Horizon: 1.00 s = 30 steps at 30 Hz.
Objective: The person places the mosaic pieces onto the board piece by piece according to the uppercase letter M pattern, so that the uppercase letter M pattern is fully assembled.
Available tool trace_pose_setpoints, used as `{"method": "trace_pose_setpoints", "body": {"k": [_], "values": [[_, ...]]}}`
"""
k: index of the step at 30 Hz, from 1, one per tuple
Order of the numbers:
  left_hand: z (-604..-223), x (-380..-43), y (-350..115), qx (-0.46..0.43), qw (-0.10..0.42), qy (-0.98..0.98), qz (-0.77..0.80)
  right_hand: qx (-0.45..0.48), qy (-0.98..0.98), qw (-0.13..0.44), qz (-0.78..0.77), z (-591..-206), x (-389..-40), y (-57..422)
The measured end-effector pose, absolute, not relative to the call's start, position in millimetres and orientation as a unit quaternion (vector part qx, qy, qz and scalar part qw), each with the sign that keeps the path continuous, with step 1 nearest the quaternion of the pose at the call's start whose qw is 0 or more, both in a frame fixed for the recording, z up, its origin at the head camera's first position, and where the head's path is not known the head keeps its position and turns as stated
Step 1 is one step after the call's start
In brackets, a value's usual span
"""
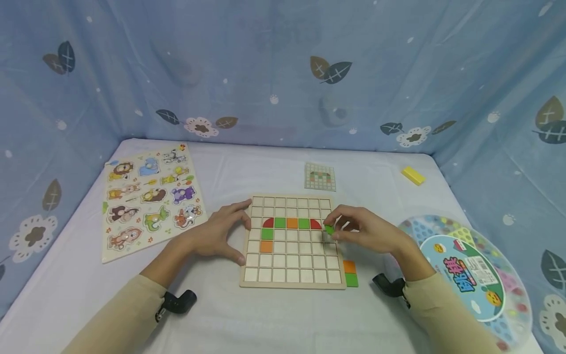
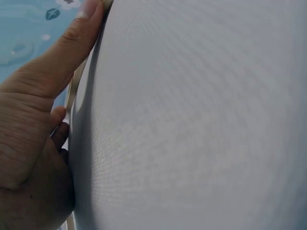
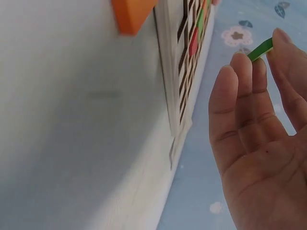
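Note:
A wooden grid board (image 1: pixel 294 285) lies flat on the white cloth, with red, green and orange tiles in a row and two more below that row's left end. At the board's left edge rests my left hand (image 1: pixel 216 232), thumb and fingers spread along the rim; the left wrist view shows its thumb against the edge. My right hand (image 1: pixel 367 228) pinches a green tile (image 1: pixel 329 229) between thumb and fingertips over the board's right side. In the right wrist view that green tile (image 3: pixel 261 50) appears edge-on. An orange tile (image 1: pixel 350 267) and a green tile (image 1: pixel 352 280) lie beside the board's lower right edge.
Behind the board lies a small pattern card (image 1: pixel 320 177). An animal puzzle board (image 1: pixel 152 201) is at the left. On the right sit a yellow block (image 1: pixel 413 175) and a round clear box (image 1: pixel 468 275) of coloured pieces, partly under the right forearm. Blue curtains (image 1: pixel 283 73) surround the table.

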State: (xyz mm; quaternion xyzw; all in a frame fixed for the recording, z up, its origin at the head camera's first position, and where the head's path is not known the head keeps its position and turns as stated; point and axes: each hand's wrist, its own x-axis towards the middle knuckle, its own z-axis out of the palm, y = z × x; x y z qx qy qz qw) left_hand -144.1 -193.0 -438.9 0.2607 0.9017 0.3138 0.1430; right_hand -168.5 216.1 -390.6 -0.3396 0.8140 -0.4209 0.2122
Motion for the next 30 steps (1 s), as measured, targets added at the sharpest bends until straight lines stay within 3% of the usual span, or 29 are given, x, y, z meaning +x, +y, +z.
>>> {"method": "trace_pose_setpoints", "body": {"k": [30], "values": [[-442,-147,-194,0.257,0.14,0.904,0.311,-0.394,0.77,0.219,-0.452,-399,-186,152]]}}
